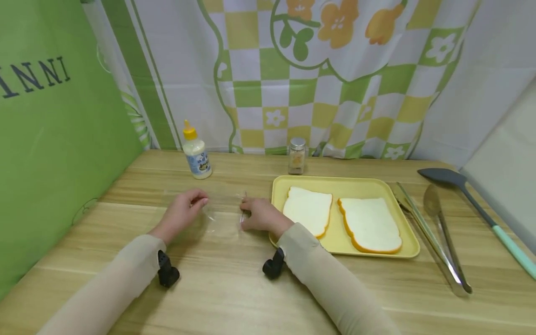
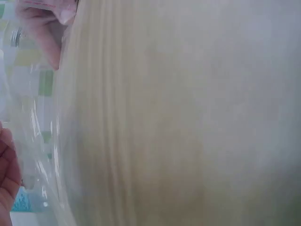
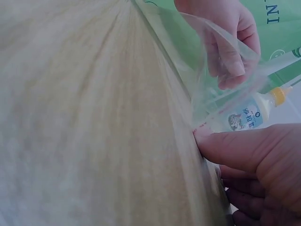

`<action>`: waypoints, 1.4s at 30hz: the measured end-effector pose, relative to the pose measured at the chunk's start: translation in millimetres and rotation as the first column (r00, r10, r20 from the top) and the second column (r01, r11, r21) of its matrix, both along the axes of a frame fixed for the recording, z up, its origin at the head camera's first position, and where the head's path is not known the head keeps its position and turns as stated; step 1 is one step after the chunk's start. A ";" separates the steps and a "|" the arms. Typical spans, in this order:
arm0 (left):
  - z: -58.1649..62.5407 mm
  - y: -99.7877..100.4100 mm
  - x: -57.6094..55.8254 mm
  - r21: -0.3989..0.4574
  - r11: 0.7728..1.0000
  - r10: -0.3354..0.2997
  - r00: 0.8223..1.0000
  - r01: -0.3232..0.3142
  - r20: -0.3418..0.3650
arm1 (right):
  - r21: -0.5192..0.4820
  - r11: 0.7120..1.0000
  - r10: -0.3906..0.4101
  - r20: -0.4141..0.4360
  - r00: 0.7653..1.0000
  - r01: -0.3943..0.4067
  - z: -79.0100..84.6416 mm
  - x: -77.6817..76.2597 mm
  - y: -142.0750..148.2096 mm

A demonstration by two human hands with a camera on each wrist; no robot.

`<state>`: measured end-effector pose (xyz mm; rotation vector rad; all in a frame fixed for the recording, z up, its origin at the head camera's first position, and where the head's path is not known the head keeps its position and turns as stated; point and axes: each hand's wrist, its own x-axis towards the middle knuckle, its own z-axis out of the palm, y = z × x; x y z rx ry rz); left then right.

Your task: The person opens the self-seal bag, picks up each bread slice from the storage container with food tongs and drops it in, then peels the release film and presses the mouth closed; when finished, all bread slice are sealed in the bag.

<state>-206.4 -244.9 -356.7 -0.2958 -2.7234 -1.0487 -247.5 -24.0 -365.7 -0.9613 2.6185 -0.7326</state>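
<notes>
A thin, clear plastic bag (image 1: 224,215) with small red marks along one edge stretches between my two hands, low over the table. My right hand (image 1: 261,215) pinches that edge between thumb and fingers, just left of the yellow tray. On the bag's other side, my left hand (image 1: 184,211) holds the film with thumb and forefinger close together. Seen from the right wrist, the left hand (image 3: 230,44) shows through the film (image 3: 211,89), and the right thumb (image 3: 235,148) presses on the marked edge. The left wrist view catches only part of the left hand (image 2: 7,174).
A yellow tray (image 1: 335,223) bears two bread slices (image 1: 307,210). A yellow-capped squeeze bottle (image 1: 197,156) and a small seasoning jar (image 1: 297,157) stand at the back. Metal tongs (image 1: 425,228), a long-handled spoon (image 1: 445,242) and a dark spatula (image 1: 477,204) lie at the right.
</notes>
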 end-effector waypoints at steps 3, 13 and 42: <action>1.7 -3.5 -1.6 0.029 0.999 0.029 0.999 -0.028 -0.015 | -0.015 1.000 0.007 0.001 1.000 -0.007 -0.5 -0.3 0.1; 5.2 -10.4 -4.2 0.064 0.996 0.065 0.998 -0.063 -0.025 | -0.020 1.000 0.008 -0.007 1.000 -0.008 -0.4 -1.1 1.0; 0.0 6.0 3.1 -0.037 0.986 -0.164 0.986 0.164 0.020 | -0.266 0.927 -0.238 0.123 0.963 0.263 41.7 22.0 105.5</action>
